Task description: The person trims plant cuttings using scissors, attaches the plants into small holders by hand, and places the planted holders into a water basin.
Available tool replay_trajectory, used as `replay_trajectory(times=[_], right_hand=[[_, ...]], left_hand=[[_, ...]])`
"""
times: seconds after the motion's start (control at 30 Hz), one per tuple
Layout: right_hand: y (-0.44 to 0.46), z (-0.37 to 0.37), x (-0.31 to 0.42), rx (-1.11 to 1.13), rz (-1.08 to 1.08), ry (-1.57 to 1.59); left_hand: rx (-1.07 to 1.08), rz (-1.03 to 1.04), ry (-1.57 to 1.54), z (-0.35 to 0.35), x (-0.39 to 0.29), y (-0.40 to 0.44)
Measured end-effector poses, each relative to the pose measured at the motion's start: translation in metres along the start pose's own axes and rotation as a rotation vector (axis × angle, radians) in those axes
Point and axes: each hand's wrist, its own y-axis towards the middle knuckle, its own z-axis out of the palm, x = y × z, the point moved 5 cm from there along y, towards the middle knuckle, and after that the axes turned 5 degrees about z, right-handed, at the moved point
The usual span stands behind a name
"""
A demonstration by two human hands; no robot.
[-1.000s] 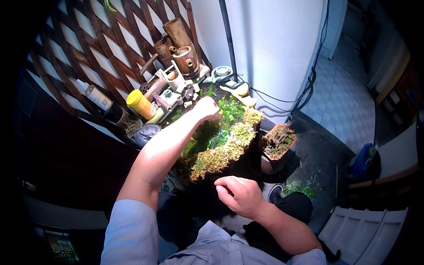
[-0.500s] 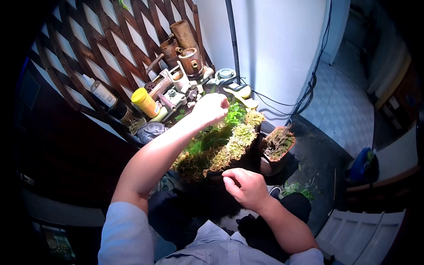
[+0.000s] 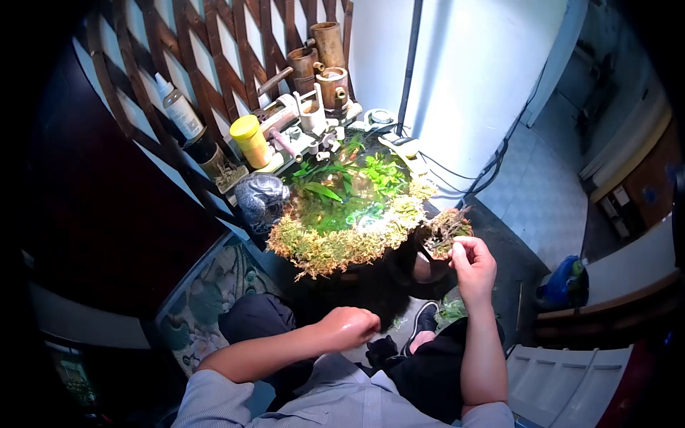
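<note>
My right hand (image 3: 477, 269) is at the near edge of the small pot of dry moss (image 3: 446, 230), thumb and forefinger pinched together; what they hold, if anything, is too small to name. Near my lap, below the moss rim, my left hand (image 3: 351, 327) is curled, and its fingertips are hard to make out. The water basin (image 3: 335, 210) lies in front of me, with green plants (image 3: 383, 175) in it and yellow-green moss (image 3: 321, 246) along its near edge. Neither hand touches the basin.
Bamboo cups (image 3: 332, 82) and white fittings stand behind the basin. Left of them are a yellow jar (image 3: 250, 141), a spray bottle (image 3: 183, 114) and a grey stone figure (image 3: 261, 197). A dark pole (image 3: 410, 68) rises by the white wall. A white slatted panel (image 3: 564, 381) stands lower right.
My left hand has drawn back from over the basin to near my lap. My right hand has moved right and forward to the moss pot. The view has shifted.
</note>
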Motion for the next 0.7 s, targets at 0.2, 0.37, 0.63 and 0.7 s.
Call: replay_trajectory(times=[0.2, 0.37, 0.63, 0.7], right_hand=[[-0.002, 0.001, -0.02, -0.01, 0.095, 0.024], [0.002, 0.024, 0.015, 0.063, 0.018, -0.156], [0.053, 0.154, 0.1, 0.504, -0.429, -0.876], [0.07, 0.182, 0.084, 0.647, -0.361, -1.087]], left_hand=[[0.265, -0.378, 0.255, 0.067, 0.113, -0.008], [0.167, -0.157, 0.164, 0.099, 0.151, -0.005], [-0.26, 0.13, 0.576, 0.124, 0.148, 0.003], [-0.237, 0.097, 0.51, 0.126, 0.143, 0.0]])
